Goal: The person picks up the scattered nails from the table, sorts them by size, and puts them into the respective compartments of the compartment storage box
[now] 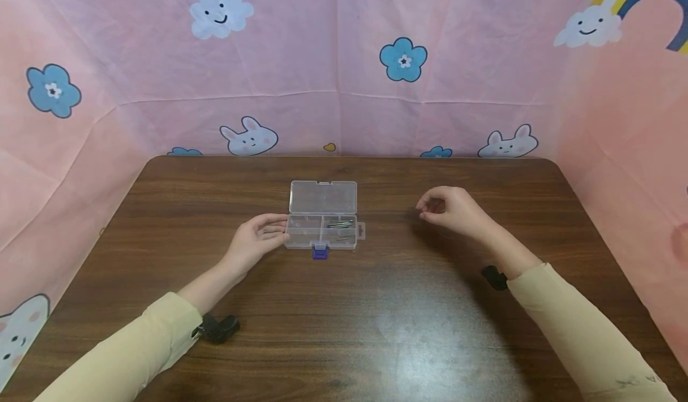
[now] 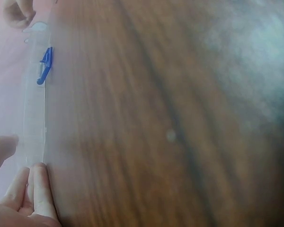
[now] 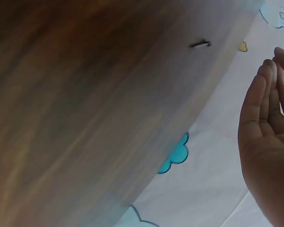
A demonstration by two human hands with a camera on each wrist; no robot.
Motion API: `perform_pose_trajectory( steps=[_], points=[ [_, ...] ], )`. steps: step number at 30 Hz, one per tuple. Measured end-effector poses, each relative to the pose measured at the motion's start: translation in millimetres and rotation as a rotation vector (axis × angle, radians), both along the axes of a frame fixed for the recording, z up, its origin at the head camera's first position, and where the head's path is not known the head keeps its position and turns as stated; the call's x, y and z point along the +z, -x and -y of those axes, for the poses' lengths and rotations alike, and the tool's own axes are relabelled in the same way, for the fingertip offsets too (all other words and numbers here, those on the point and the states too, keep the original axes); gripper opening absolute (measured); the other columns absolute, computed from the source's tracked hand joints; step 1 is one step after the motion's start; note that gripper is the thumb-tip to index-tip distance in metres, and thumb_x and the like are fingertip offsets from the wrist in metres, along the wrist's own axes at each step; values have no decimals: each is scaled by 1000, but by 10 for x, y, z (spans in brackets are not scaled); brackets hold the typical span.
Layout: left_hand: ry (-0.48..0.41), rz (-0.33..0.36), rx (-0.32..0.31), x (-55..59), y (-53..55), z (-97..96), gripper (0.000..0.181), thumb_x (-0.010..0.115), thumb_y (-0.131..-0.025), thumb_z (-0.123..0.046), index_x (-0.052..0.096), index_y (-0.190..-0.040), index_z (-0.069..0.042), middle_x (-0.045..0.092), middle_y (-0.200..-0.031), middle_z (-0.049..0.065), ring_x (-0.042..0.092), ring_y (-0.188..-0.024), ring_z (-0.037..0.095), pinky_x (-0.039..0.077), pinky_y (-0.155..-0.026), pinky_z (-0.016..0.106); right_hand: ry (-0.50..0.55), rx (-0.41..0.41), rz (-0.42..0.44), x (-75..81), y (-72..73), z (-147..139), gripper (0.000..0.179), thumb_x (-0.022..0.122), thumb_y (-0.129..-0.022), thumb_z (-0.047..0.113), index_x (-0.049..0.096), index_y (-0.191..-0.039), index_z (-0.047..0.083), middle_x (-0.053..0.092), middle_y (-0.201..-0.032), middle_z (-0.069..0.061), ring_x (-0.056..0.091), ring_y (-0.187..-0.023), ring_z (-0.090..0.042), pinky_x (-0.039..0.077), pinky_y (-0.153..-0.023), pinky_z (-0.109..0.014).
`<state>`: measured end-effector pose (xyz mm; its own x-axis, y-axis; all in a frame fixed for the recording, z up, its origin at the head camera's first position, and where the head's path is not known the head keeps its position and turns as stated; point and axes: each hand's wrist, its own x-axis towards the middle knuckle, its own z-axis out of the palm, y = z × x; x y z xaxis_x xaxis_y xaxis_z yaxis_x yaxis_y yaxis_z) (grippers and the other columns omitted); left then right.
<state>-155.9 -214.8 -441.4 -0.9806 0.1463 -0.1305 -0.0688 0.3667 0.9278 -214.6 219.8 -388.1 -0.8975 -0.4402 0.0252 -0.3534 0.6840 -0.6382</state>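
Note:
A clear plastic compartment box [image 1: 303,238] stands on the table with its lid [image 1: 323,197] raised at the back. Several thin metal screws [image 1: 340,224] lie in its right compartments; a blue latch [image 1: 320,252] hangs at the front. My left hand [image 1: 257,238] rests its nearly straight fingers [image 2: 39,189] against the box's left end. To the right of the box, apart from it, my right hand [image 1: 457,209] hovers with bent fingers [image 3: 254,94]. Its thumb is near the fingertips, and nothing shows between them. One small dark screw [image 3: 200,44] lies on the table, apart from the right hand.
The brown wooden table [image 1: 344,318] ends at a pink printed cloth [image 1: 360,73] behind and at both sides. A hanging tab [image 1: 361,230] juts from the box's right end. Black wrist devices [image 1: 219,328] sit under both forearms.

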Motion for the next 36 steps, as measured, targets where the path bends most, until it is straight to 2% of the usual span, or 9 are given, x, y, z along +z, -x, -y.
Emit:
perform_pose_trajectory(
  steps=[8,19,25,36],
  points=[
    [-1,-5,4,-2,-5,2,51,72,-101,-10,55,-147,5,63,-143,30,67,-128,38,56,-93,9,-8,-11,2,-66,-44,-190,12,78,-94,3,78,-106,2,78,-100,-11,69,-92,-21,56,-74,-21],
    [6,-8,8,7,-9,-6,50,73,-101,-10,57,-146,4,64,-143,29,68,-127,38,56,-91,9,5,19,77,-146,-117,-379,10,76,-95,-2,77,-104,0,79,-98,-11,70,-87,-10,58,-73,-17],
    [-6,-9,6,15,-12,-10,51,73,-101,-10,56,-146,4,63,-144,30,65,-130,43,55,-91,8,-36,29,107,-160,-125,-428,10,78,-94,0,77,-103,1,78,-95,-8,69,-86,-14,58,-73,-18],
    [-19,4,13,27,-11,-17,50,72,-101,-9,56,-146,5,62,-143,30,65,-131,43,55,-92,8,-63,57,122,-211,-109,-437,11,83,-89,1,77,-98,3,76,-92,-5,69,-85,-16,59,-73,-20]
  ],
)
